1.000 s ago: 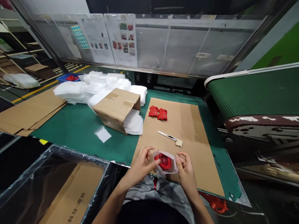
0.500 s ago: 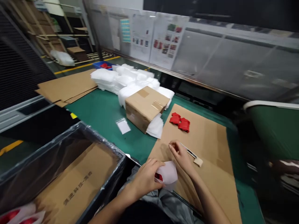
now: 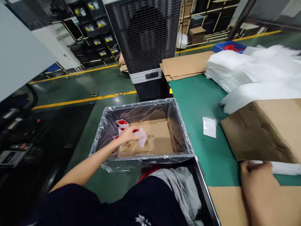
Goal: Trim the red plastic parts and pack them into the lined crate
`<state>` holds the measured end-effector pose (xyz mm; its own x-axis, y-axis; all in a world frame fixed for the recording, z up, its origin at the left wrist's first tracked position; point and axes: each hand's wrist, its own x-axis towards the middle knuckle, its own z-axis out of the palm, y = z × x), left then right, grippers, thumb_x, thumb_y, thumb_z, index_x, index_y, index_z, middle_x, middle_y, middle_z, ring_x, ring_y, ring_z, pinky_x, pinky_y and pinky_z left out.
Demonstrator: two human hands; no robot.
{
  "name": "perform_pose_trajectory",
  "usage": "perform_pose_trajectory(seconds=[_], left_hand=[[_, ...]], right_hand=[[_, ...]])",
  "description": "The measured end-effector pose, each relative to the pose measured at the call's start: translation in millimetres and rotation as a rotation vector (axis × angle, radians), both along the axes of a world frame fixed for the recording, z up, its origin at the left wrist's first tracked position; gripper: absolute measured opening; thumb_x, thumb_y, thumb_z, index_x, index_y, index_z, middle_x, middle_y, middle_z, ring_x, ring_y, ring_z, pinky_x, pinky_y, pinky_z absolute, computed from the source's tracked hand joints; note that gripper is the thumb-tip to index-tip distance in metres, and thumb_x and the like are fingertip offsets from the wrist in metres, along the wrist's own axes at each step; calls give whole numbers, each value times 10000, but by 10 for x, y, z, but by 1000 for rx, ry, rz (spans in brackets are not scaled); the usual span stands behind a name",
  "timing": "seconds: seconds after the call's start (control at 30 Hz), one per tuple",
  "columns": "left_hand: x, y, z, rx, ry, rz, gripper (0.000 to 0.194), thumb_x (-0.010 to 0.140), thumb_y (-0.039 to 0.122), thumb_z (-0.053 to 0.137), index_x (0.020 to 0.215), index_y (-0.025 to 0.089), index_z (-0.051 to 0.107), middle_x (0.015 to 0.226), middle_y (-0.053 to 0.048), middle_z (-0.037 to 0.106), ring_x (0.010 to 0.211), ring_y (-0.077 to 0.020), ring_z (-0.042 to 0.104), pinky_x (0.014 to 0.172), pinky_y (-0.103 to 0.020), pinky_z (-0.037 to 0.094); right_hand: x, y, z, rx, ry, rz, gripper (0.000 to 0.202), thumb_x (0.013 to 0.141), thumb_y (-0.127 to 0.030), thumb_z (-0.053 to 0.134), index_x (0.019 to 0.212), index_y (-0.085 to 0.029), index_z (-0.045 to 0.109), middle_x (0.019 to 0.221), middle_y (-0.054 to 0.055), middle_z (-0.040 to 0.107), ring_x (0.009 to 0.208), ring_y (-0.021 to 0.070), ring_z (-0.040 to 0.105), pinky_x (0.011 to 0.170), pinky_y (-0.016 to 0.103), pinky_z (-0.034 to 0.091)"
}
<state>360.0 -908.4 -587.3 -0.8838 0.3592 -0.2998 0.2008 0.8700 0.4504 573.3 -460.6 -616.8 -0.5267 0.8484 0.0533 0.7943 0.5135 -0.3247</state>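
Note:
My left hand (image 3: 128,135) is inside the plastic-lined bin (image 3: 141,158), closed on a white foam pouch (image 3: 141,138) with something red showing in its mouth. Just left of it, several similar pouches (image 3: 122,123) with red contents stand against the bin's wall. At the right, my right hand (image 3: 257,175) is by the lower edge of a cardboard box (image 3: 265,131), where white foam pouches (image 3: 285,168) stick out. Its fingers are curled at the edge of that foam; blur hides whether one is gripped.
A small clear bag with a white card (image 3: 209,127) lies on the green table (image 3: 195,100). Behind are stacked white foam (image 3: 235,67), flat cardboard sheets (image 3: 188,64) and a blue tray (image 3: 218,47) with red parts. A black slatted cooler (image 3: 145,37) stands beyond the bin.
The view has swung left. My left hand has carried the foam pouch from above my lap into the bin. My right hand has moved from the cardboard sheet to the box's foam.

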Motion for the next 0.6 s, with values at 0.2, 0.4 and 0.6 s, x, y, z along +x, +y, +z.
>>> perform_pose_trajectory(seconds=[0.2,0.4,0.6], left_hand=[[190,-577,-765,-148,-160,-11,467,523,191,792,976,175,682,1054,-93,716,1028,-319,653,891,-361,480],[200,-918,-926,-137,-164,68,348,519,247,785,827,188,633,929,-58,705,953,-299,656,843,-338,478],[129,-1067,-981,-130,-113,299,267,614,312,739,772,168,580,734,-28,671,832,-261,658,765,-314,490]], right_hand=[[45,-49,31,-36,181,16,168,762,-417,590,793,-311,464,567,-6,441,359,126,307,423,330,252],[44,-57,-10,-46,148,-6,141,795,-425,543,779,-298,484,609,23,471,398,139,346,463,351,255],[87,-274,76,189,240,119,341,829,-439,525,1021,-165,589,673,79,469,541,214,445,517,382,321]])
